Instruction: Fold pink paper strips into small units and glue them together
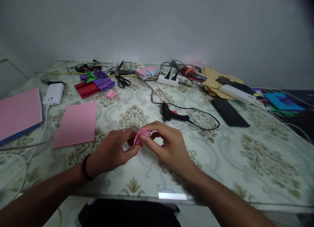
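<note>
A small folded piece of pink paper (142, 135) is held between both hands, above the middle of the patterned table near its front. My left hand (115, 146), with a ring and a dark wristband, pinches its left side between thumb and fingers. From the right, my right hand (169, 143) grips the paper with thumb and index finger. Part of the paper is hidden behind the fingertips. To the left lies a flat pink sheet (76, 125). Beyond my right hand rests a black hot glue gun (171, 114) with its cord looped to the right.
A power bank (54, 93) and a pink paper stack (19, 114) lie left. Behind are folded red paper strips (86, 89), purple strips (104, 83), scissors (122, 81) and a power strip (168, 80). A phone (230, 112) and brown paper (216, 79) lie right.
</note>
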`<state>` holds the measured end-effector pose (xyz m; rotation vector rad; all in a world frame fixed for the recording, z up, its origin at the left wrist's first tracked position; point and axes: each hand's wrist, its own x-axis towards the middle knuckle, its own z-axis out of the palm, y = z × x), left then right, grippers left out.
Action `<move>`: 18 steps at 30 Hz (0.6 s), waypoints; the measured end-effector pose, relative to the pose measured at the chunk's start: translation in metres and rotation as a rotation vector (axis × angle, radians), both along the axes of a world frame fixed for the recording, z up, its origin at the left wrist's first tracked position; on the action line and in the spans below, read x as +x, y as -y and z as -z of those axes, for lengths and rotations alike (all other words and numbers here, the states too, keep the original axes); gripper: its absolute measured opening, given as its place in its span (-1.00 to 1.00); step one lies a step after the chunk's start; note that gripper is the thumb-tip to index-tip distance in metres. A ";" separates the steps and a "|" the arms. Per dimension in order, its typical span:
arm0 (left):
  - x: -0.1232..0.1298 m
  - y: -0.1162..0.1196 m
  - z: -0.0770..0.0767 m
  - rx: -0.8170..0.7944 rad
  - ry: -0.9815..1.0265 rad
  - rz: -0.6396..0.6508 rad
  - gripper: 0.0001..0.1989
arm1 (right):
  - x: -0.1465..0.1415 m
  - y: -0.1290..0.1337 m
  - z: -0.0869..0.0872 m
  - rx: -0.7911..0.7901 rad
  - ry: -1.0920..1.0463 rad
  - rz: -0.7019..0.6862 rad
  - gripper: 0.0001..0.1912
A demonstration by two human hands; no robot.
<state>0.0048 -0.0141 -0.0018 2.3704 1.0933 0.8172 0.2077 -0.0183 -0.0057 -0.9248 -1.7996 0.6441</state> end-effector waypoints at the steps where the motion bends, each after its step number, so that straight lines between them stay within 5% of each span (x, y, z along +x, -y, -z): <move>1: 0.000 0.000 0.000 -0.005 0.000 0.002 -0.94 | -0.001 0.000 0.000 0.000 0.003 0.006 -0.94; 18: 0.001 0.002 -0.002 -0.045 0.020 -0.002 -0.90 | -0.004 0.001 0.000 0.057 0.023 -0.012 -0.92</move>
